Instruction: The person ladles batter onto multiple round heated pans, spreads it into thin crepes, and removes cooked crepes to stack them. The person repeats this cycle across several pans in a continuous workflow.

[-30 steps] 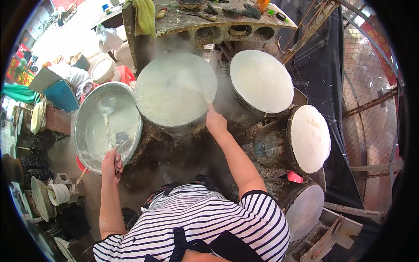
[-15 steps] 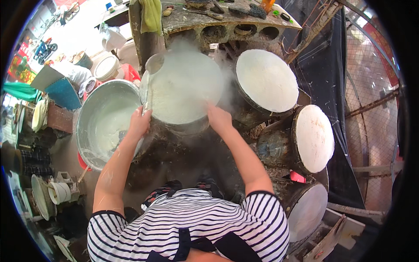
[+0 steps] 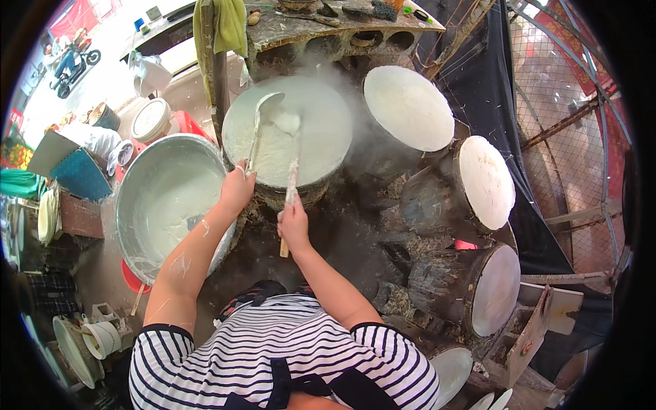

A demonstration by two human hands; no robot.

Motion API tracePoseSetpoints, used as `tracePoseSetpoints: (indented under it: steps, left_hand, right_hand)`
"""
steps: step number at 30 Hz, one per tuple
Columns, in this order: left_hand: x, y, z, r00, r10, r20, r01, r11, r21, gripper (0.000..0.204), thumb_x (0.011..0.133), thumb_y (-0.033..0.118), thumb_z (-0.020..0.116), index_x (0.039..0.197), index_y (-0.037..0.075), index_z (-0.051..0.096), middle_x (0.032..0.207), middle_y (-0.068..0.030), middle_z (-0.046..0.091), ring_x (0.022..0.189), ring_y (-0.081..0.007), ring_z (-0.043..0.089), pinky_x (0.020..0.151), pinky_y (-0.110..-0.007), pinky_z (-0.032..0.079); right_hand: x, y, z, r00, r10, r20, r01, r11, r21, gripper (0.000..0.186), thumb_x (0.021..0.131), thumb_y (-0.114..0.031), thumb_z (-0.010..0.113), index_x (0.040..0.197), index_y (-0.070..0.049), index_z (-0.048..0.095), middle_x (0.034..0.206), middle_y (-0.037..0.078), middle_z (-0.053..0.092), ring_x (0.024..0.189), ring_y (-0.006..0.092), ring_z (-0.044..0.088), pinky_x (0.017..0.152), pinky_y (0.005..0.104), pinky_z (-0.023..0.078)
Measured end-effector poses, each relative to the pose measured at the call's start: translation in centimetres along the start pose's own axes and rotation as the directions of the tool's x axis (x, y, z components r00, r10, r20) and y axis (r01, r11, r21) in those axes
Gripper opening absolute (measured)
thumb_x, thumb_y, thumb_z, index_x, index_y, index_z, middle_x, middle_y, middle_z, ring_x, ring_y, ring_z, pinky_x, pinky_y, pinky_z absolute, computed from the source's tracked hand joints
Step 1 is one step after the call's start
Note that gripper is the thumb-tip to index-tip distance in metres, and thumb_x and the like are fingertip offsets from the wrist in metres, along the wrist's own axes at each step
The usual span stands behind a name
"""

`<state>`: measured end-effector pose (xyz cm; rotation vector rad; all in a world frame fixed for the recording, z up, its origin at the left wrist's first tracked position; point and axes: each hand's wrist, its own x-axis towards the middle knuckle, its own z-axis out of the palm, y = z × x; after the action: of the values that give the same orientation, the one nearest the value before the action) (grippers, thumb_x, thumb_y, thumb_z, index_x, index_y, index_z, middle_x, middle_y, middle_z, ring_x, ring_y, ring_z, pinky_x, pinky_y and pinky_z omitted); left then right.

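Note:
My left hand (image 3: 236,191) grips the handle of a metal ladle (image 3: 258,123), whose bowl hangs tipped over a round white steaming surface (image 3: 321,113) with a pool of white batter on it. My right hand (image 3: 294,224) holds a thin batter-coated stick (image 3: 292,184), its far end resting on the batter. Steam rises from the far side of that surface. To my left stands a big metal basin (image 3: 140,195) with white batter in it.
Three more round cloth-topped steamers curve to the right (image 3: 408,106) (image 3: 486,181) (image 3: 495,290). Beyond the steamers runs a dirty shelf with holes (image 3: 342,27), and a green cloth (image 3: 229,24) hangs on a post. Bowls, cups and a blue basket sit at the left.
My left hand has left the basin with the ladle and brought it over the steaming surface. My right hand has drawn back from the surface edge and now holds the stick.

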<state>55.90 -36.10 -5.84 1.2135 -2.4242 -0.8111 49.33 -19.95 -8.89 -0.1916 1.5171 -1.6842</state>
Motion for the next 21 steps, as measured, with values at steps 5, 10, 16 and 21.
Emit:
tracePoseSetpoints:
  steps: [5, 10, 16, 21]
  left_hand:
    - [-2.7, 4.2, -2.5, 0.877, -0.296, 0.378, 0.476, 0.638, -0.605, 0.025, 0.089, 0.021, 0.052, 0.104, 0.001, 0.049, 0.066, -0.0081, 0.053, 0.046, -0.0181, 0.053, 0.038, -0.031, 0.041]
    - [-3.2, 4.0, -6.9, 0.686, 0.130, 0.716, 0.565, -0.715, -0.412, 0.021, 0.092, 0.019, 0.049, 0.082, 0.001, 0.047, 0.060, -0.0002, 0.043, 0.047, -0.0097, 0.043, 0.037, -0.022, 0.038]
    - [-5.4, 5.3, -15.0, 0.837, 0.389, 0.384, 0.437, -0.898, -0.043, 0.024, 0.096, 0.019, 0.039, 0.080, 0.002, 0.041, 0.068, -0.0027, 0.042, 0.050, -0.0095, 0.043, 0.036, -0.020, 0.040]
    - [-6.4, 4.1, -18.6, 0.884, 0.322, 0.338, 0.433, -0.837, -0.335, 0.024, 0.097, 0.020, 0.038, 0.080, 0.003, 0.040, 0.066, -0.0013, 0.038, 0.047, -0.0079, 0.039, 0.033, -0.021, 0.037]
  right_hand:
    - [1.9, 1.4, 4.1, 0.989, -0.079, 0.122, 0.076, 0.997, 0.032, 0.044, 0.094, -0.018, 0.041, 0.136, -0.009, 0.033, 0.061, 0.004, 0.047, 0.048, 0.0125, 0.047, 0.044, 0.0257, 0.040]
    - [2.1, 2.0, 3.5, 0.901, -0.405, 0.156, 0.418, 0.712, -0.564, 0.044, 0.091, -0.024, 0.049, 0.130, -0.008, 0.043, 0.081, 0.020, 0.062, 0.070, 0.0268, 0.061, 0.065, 0.0347, 0.049]
    - [-0.9, -1.8, -4.8, 0.707, -0.701, 0.094, 0.558, 0.472, -0.683, 0.040, 0.089, -0.025, 0.054, 0.126, -0.012, 0.050, 0.087, 0.018, 0.063, 0.078, 0.0319, 0.063, 0.067, 0.0385, 0.049]
    - [0.2, -5.8, -8.0, 0.847, -0.463, 0.263, 0.199, -0.184, -0.963, 0.041, 0.086, -0.028, 0.055, 0.126, -0.022, 0.048, 0.071, 0.011, 0.056, 0.059, 0.0317, 0.059, 0.054, 0.0434, 0.049]
